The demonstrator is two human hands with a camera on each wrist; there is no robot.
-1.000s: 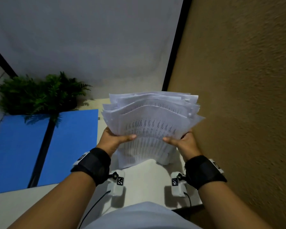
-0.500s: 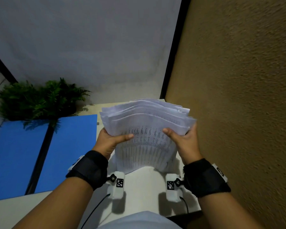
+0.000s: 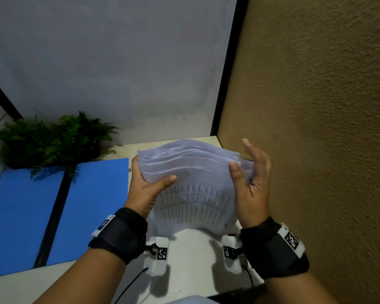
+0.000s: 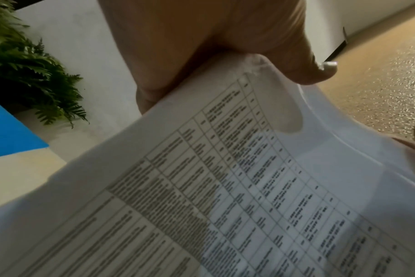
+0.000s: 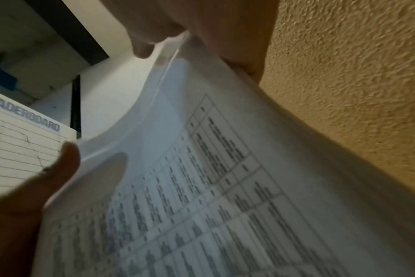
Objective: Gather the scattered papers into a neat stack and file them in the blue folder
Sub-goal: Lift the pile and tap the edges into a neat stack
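1. While stood on edge on the table (image 3: 191,255), papers (image 3: 191,187) pinched by left hand (image 3: 145,189); right hand (image 3: 250,183) splayed at side edge.
2. Light, floppy, slippery; probably best clamped at both side edges.
3. Blue folder (image 3: 92,207) open just left.

One paper stack (image 3: 193,189) (sheets uncountable), one blue folder (image 3: 53,207), one fern (image 3: 51,139), two hands.

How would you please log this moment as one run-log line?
stage: squaring stack | left hand: grips papers | right hand: open at stack's edge | blue folder: open on table, unfilled

Printed papers (image 5: 225,187) against textured wall (image 5: 355,93)
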